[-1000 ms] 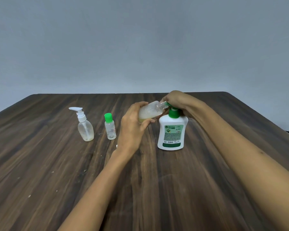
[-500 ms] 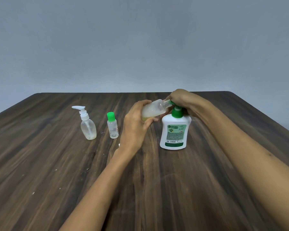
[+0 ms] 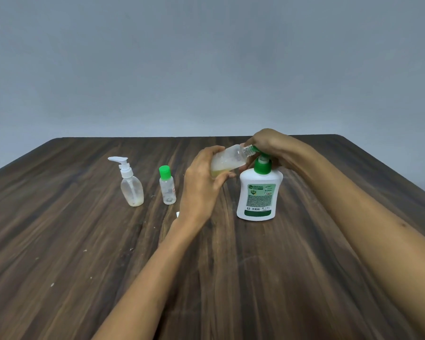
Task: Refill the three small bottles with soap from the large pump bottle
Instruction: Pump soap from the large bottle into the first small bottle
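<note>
On top of the big white pump bottle (image 3: 257, 192), the right hand (image 3: 268, 143) is laid, and its fingers are closed over the green pump head (image 3: 262, 163). How hard the pump is pressed cannot be told. Just beside that hand, a small clear bottle (image 3: 228, 159) is held in the left hand (image 3: 201, 182). The fingers of the left hand are wrapped tight around the fat end of this small bottle. The small bottle is tipped on its side, and its open neck is put right up against the green spout under the right hand. A little yellow soap is seen lying along the low side of the tipped bottle. The big pump bottle is stood upright on the dark wooden table (image 3: 108, 266), just below and beside the held bottle. Away from the left hand, on the side far from the big bottle, a tiny bottle with a green cap (image 3: 167, 185) is stood upright. Past that one, still farther from the hands, a clear bottle with a white pump (image 3: 130, 185) is stood upright too. A bit of pale soap is seen at its bottom. These two bottles are not touched by any hand.
</note>
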